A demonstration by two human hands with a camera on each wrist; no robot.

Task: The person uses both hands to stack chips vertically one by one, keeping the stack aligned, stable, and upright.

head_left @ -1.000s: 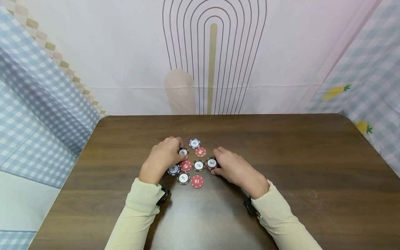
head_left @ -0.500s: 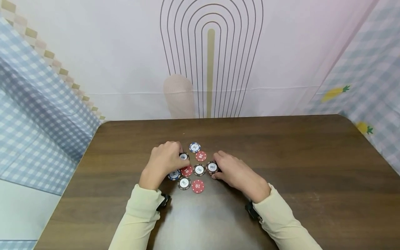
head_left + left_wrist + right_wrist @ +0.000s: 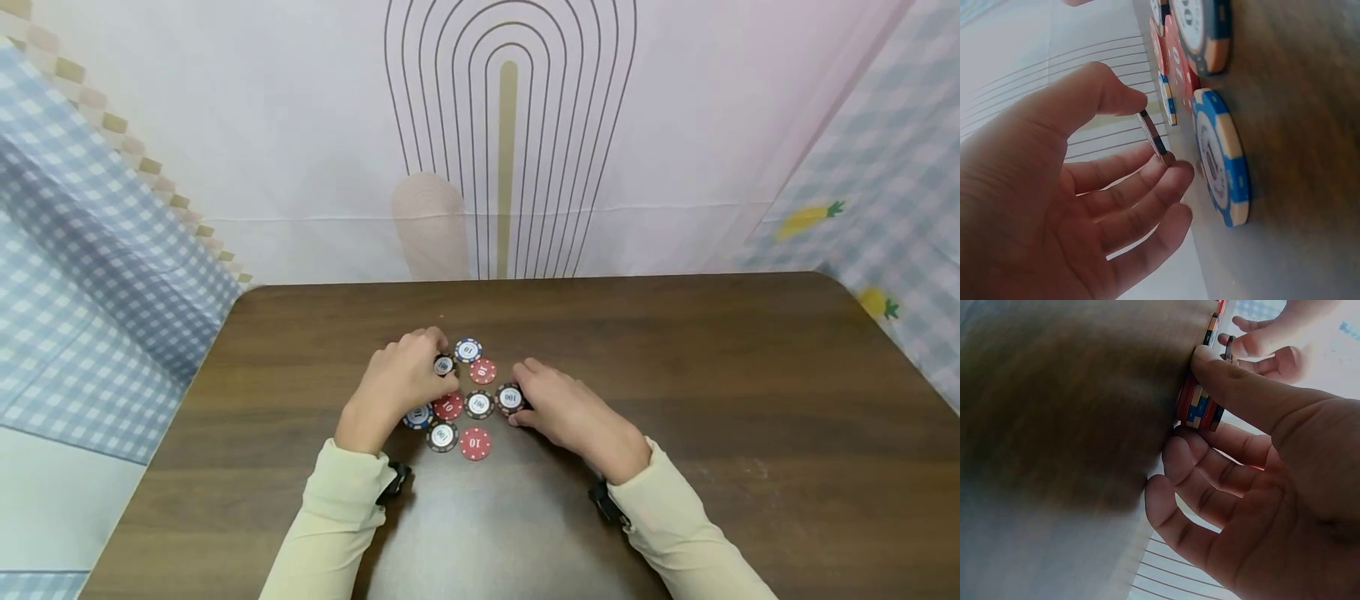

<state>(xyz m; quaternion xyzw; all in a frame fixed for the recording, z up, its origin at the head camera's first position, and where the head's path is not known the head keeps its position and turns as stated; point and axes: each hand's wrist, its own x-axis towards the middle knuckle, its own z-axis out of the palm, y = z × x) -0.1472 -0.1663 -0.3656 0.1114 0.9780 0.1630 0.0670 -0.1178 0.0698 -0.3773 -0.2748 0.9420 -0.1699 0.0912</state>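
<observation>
My left hand pinches a black poker chip marked 100 between thumb and fingers. In the left wrist view that chip is tilted on edge, above the table. My right hand grips a short stack of poker chips topped by a black 100. Red, blue and black edges of the stack show between thumb and fingers in the right wrist view. Beside the stack lies another black chip. A red chip and a blue chip lie under and beside my left thumb.
Behind the hands, a blue chip and a red chip lie close together. Nearer to me are a black chip and a red chip. The brown wooden table ends at a patterned curtain.
My left hand has shifted slightly away from me with the black chip, which now appears more tilted. The right hand has kept its place on the stack.
</observation>
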